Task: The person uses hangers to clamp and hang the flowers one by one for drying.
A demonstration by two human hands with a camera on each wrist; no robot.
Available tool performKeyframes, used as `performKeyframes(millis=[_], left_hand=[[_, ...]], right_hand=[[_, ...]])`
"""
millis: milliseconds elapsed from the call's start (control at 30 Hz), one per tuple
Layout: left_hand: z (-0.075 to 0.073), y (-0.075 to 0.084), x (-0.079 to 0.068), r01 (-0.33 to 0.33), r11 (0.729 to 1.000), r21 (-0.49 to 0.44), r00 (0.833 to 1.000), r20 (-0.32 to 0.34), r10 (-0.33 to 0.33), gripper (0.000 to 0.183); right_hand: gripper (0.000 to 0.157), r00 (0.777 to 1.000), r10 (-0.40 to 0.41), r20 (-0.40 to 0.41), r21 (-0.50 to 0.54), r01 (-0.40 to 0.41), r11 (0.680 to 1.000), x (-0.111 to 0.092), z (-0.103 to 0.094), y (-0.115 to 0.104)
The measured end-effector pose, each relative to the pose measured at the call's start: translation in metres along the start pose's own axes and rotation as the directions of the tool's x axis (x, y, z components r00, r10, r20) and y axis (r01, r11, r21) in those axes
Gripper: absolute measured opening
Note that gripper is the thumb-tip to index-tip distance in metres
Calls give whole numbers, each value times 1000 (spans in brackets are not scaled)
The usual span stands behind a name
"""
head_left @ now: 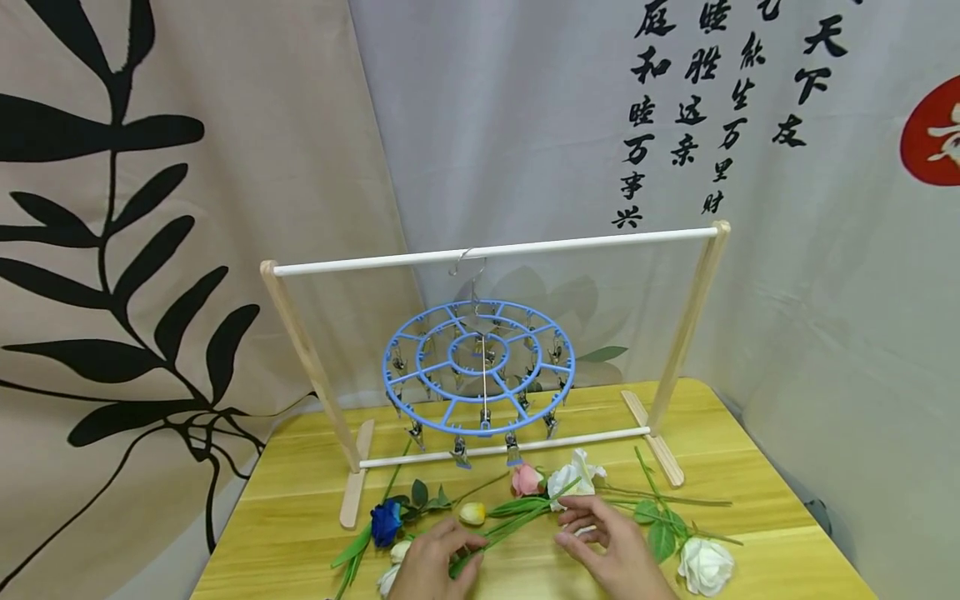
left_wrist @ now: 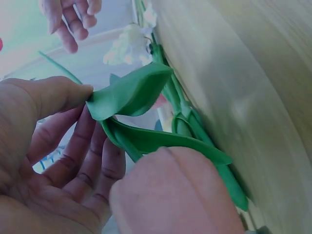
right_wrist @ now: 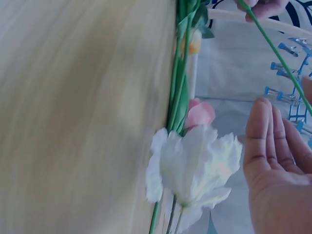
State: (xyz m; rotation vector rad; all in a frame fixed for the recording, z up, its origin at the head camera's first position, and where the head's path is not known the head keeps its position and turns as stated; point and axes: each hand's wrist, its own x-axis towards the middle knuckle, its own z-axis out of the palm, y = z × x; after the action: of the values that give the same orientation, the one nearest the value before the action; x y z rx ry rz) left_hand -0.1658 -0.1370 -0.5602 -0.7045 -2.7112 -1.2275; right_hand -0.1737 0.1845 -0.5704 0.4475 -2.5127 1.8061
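Note:
Between thumb and fingers, my left hand point(head_left: 437, 557) pinches the green stem and leaf of an artificial tulip point(left_wrist: 131, 95). The tulip's pale pink bud point(left_wrist: 175, 195) looms close to the camera in the left wrist view. Its thin stem slants up toward my right hand point(head_left: 613, 542), which has relaxed fingers near the stem's far end. Straight, close-set fingers point(right_wrist: 257, 131) show in the right wrist view, the stem crossing behind them. Below lie other green stems, a white flower point(right_wrist: 187, 165) and a pink rose point(head_left: 527, 480).
A blue round clip hanger point(head_left: 480, 433) hangs from a white rail point(head_left: 600, 242) on a wooden stand. A blue rose point(head_left: 386, 522), a yellow bud point(head_left: 472, 513) and white flowers lie left. At right is a white rose point(head_left: 706, 567). All rest on the wooden table point(head_left: 780, 550).

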Motion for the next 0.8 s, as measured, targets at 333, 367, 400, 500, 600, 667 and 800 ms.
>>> performKeyframes(millis=[333,367,400,500,600,667,800], left_hand=[[3,10,6,-95,995,-14,986,-136,92,19],[3,11,8,-102,995,-10,984,-145,100,19],[3,12,9,-108,994,-7,983,-151,106,19],[4,15,11,-121,993,-5,980,-163,119,18],[4,19,14,-128,992,-7,978,-168,125,19],[4,22,16,-129,992,-8,977,-170,126,20],[4,29,20,-119,993,-18,979,-170,114,19]], right_hand=[[30,990,-139,27,141,134,981,10,23,-16],[30,990,-138,31,159,132,978,11,25,-18],[30,990,-135,34,178,127,976,12,26,-20],[32,992,-121,34,235,110,966,15,29,-24],[32,990,-137,21,282,126,951,18,32,-26],[30,989,-148,10,306,138,942,20,34,-26],[29,991,-137,5,366,126,922,24,38,-24]])
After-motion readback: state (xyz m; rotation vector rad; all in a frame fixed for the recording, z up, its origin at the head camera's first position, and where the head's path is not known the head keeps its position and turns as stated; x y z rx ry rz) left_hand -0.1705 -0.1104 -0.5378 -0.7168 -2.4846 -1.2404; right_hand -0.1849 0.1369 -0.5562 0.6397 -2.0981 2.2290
